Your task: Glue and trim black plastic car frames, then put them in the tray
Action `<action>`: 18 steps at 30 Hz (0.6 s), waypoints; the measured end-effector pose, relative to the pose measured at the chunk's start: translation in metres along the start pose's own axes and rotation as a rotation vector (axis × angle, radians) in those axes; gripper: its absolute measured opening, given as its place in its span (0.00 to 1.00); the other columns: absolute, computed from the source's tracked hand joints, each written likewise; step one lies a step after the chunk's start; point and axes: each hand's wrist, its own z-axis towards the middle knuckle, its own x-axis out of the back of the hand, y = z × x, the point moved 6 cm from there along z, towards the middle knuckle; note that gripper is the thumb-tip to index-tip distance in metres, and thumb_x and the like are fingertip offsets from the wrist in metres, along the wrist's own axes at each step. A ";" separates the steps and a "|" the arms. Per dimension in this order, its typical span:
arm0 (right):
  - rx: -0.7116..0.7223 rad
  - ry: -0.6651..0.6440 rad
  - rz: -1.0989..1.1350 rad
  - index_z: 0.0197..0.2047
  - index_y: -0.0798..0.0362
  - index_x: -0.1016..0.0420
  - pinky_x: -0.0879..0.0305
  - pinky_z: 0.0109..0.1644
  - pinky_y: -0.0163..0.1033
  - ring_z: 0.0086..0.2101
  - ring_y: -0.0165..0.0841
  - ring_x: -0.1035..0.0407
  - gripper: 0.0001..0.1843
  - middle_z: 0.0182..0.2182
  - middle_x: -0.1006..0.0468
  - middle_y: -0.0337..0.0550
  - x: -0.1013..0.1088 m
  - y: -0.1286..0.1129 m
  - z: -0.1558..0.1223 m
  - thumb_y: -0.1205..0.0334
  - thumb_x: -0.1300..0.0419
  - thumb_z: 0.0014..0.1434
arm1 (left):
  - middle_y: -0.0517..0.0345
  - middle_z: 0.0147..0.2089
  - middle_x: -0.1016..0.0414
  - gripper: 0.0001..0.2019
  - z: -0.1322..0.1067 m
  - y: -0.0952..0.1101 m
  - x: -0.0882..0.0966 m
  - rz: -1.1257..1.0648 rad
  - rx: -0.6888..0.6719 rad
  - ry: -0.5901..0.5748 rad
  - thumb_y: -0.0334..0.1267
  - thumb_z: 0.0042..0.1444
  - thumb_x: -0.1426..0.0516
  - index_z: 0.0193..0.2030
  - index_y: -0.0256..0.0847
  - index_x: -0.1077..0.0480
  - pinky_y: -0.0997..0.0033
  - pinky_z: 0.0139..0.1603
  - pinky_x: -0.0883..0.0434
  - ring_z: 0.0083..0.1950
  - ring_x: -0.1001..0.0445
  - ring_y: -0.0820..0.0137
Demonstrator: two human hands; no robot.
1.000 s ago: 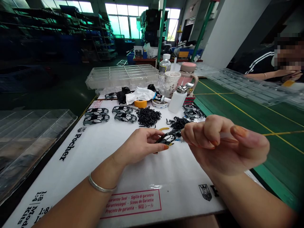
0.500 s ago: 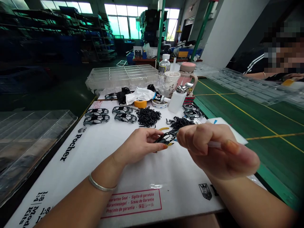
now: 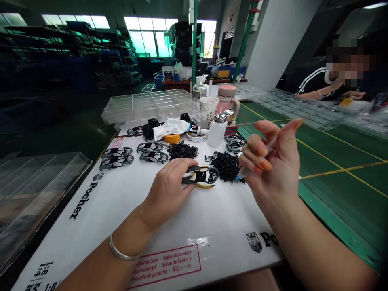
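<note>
While my right hand (image 3: 269, 161) is lifting clear of the black frame (image 3: 203, 176), its fingers (image 3: 263, 127) are grasping a syringe (image 3: 246, 173) at two o'clock; my left hand (image 3: 168, 194) is pressing the frame down at twelve, with open white surface (image 3: 212, 226) at six.

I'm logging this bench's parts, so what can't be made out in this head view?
- The black part: the left hand covers its near end.
- The clear syringe: the right hand hides much of it, and its contents are too small to tell.
- The small tube: its label is too small to read.
- The co-worker's hands: small and far off, partly behind the clear tray.
</note>
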 end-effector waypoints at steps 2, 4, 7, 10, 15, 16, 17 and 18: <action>-0.039 -0.085 0.048 0.32 0.49 0.24 0.64 0.16 0.34 0.14 0.22 0.62 0.24 0.14 0.52 0.30 -0.004 0.001 0.000 0.35 0.42 0.57 | 0.53 0.50 0.25 0.18 -0.002 0.012 -0.002 0.038 -0.135 -0.002 0.21 0.52 0.40 0.48 0.38 0.31 0.61 0.61 0.31 0.55 0.29 0.65; -0.047 -0.140 0.082 0.28 0.48 0.26 0.61 0.17 0.34 0.15 0.24 0.61 0.27 0.14 0.56 0.30 -0.008 -0.001 0.001 0.31 0.42 0.54 | 0.52 0.50 0.25 0.16 -0.005 0.021 -0.006 0.051 -0.245 -0.012 0.20 0.53 0.42 0.47 0.38 0.32 0.61 0.62 0.31 0.57 0.30 0.65; -0.064 -0.145 0.120 0.26 0.47 0.28 0.59 0.19 0.34 0.16 0.26 0.60 0.26 0.14 0.56 0.31 -0.008 -0.001 0.003 0.31 0.42 0.53 | 0.50 0.50 0.26 0.14 -0.008 0.031 -0.010 0.069 -0.345 -0.006 0.20 0.55 0.43 0.46 0.38 0.33 0.60 0.61 0.30 0.56 0.29 0.65; -0.079 -0.118 0.181 0.24 0.49 0.28 0.60 0.18 0.34 0.15 0.25 0.61 0.26 0.12 0.55 0.30 -0.004 0.001 0.004 0.34 0.42 0.55 | 0.50 0.50 0.26 0.12 -0.010 0.037 -0.011 0.087 -0.386 0.013 0.21 0.57 0.43 0.45 0.39 0.33 0.60 0.60 0.29 0.56 0.29 0.65; -0.110 -0.067 0.306 0.24 0.52 0.29 0.61 0.16 0.31 0.14 0.23 0.64 0.20 0.11 0.56 0.28 -0.002 0.001 -0.001 0.44 0.42 0.56 | 0.51 0.49 0.25 0.13 -0.011 0.043 -0.011 0.106 -0.443 0.069 0.21 0.56 0.41 0.45 0.39 0.33 0.60 0.57 0.26 0.55 0.28 0.65; -0.125 -0.053 0.324 0.23 0.52 0.30 0.60 0.16 0.31 0.14 0.23 0.64 0.20 0.11 0.56 0.28 -0.002 0.001 -0.002 0.46 0.43 0.57 | 0.51 0.49 0.25 0.13 -0.011 0.044 -0.011 0.105 -0.459 0.084 0.20 0.56 0.41 0.45 0.39 0.33 0.60 0.56 0.26 0.54 0.27 0.65; -0.140 -0.040 0.340 0.23 0.52 0.31 0.59 0.16 0.30 0.14 0.23 0.64 0.19 0.11 0.57 0.28 -0.003 0.002 -0.003 0.48 0.44 0.59 | 0.51 0.48 0.25 0.14 -0.012 0.044 -0.011 0.102 -0.472 0.098 0.20 0.55 0.40 0.45 0.38 0.33 0.60 0.56 0.26 0.53 0.27 0.66; -0.153 -0.030 0.355 0.23 0.53 0.32 0.58 0.17 0.30 0.14 0.23 0.64 0.20 0.11 0.57 0.28 -0.004 0.002 -0.005 0.48 0.45 0.59 | 0.51 0.48 0.24 0.14 -0.012 0.045 -0.011 0.099 -0.482 0.108 0.20 0.55 0.40 0.44 0.37 0.32 0.61 0.56 0.26 0.53 0.27 0.66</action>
